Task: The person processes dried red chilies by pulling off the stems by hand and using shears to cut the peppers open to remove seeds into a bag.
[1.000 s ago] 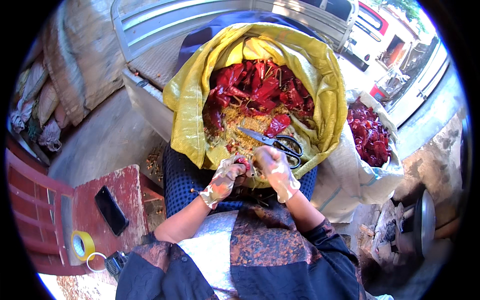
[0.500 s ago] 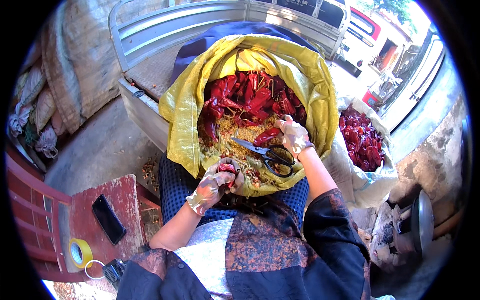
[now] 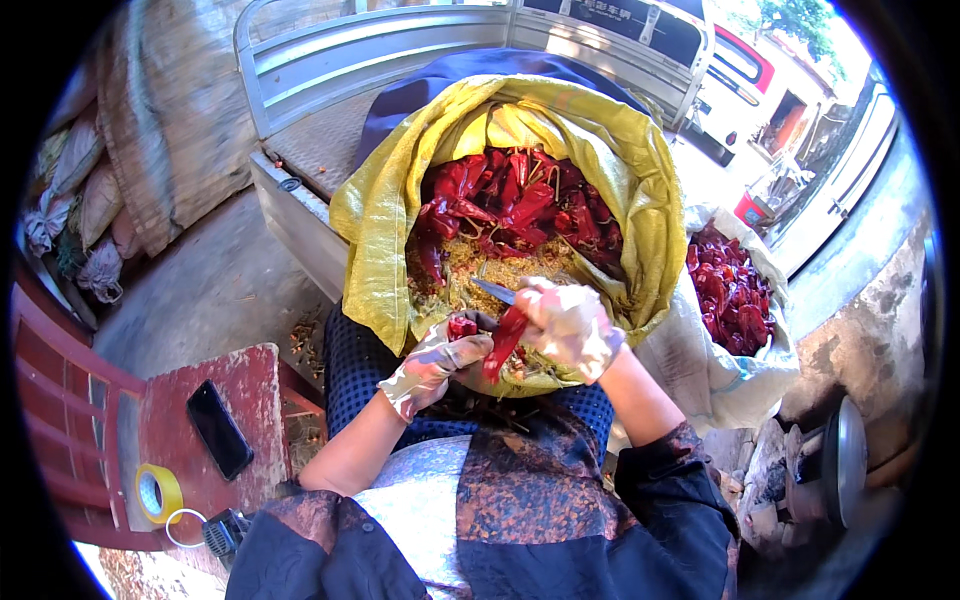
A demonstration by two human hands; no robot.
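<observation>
Red chili point(image 3: 507, 342) hangs from the closed fingers of your right hand point(image 3: 572, 325), over the six o'clock edge of the yellow sack point(image 3: 385, 230). Your left hand point(image 3: 430, 368) curls round a chili piece point(image 3: 461, 327) just beside it, towards seven. With that sack as the clock's centre, grey concrete floor point(image 3: 200, 290) spreads at nine; a red wooden chair point(image 3: 255, 380) at eight carries a black phone point(image 3: 220, 430) and a yellow tape roll point(image 3: 173, 490). A metal cargo bed point(image 3: 310, 155) runs from ten to twelve.

Inside the yellow sack, red pods point(image 3: 520, 195) heap towards twelve, with yellowish seeds point(image 3: 540, 262) below them. A scissor blade point(image 3: 492, 290) shows beside your right hand; I cannot tell whether you grip its hidden handles. At four, a white sack point(image 3: 735, 385) holds dark red pieces point(image 3: 725, 295).
</observation>
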